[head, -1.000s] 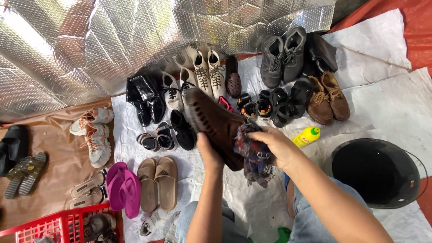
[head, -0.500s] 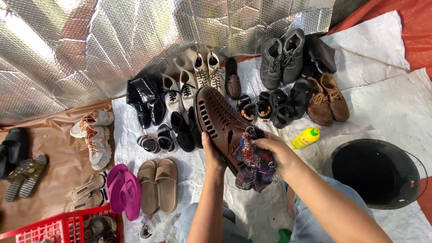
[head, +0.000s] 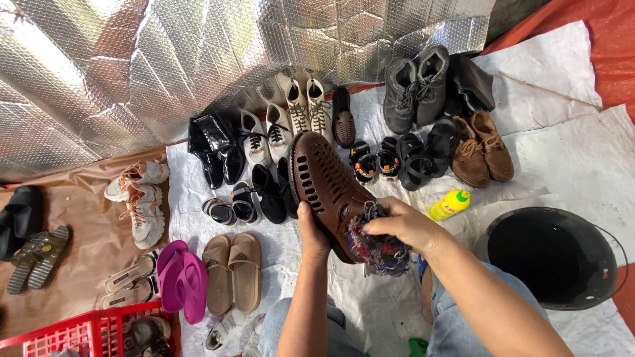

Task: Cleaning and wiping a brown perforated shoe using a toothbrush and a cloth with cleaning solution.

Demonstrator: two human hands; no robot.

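Note:
My left hand (head: 311, 231) grips a brown woven leather shoe (head: 325, 182) by its heel end, toe pointing away from me. My right hand (head: 407, 225) presses a dark multicoloured rag (head: 374, 249) against the shoe's right side near the heel. Both hands hover above a white sheet (head: 569, 158) laid on the ground. Its matching brown woven shoe (head: 342, 119) lies further back among the rows of footwear.
Rows of shoes cover the sheet: white sneakers (head: 265, 135), grey boots (head: 415, 85), brown lace-ups (head: 482, 146), black sandals (head: 417, 158), tan slides (head: 233, 270), magenta flip-flops (head: 180, 279). A yellow bottle (head: 449, 204) lies by a black bucket (head: 557, 256). A red crate (head: 82, 333) sits lower left.
The shoe has turned so its slotted side and upper face me, and it sits slightly lower and more upright. My right hand with the rag has slid down toward the heel.

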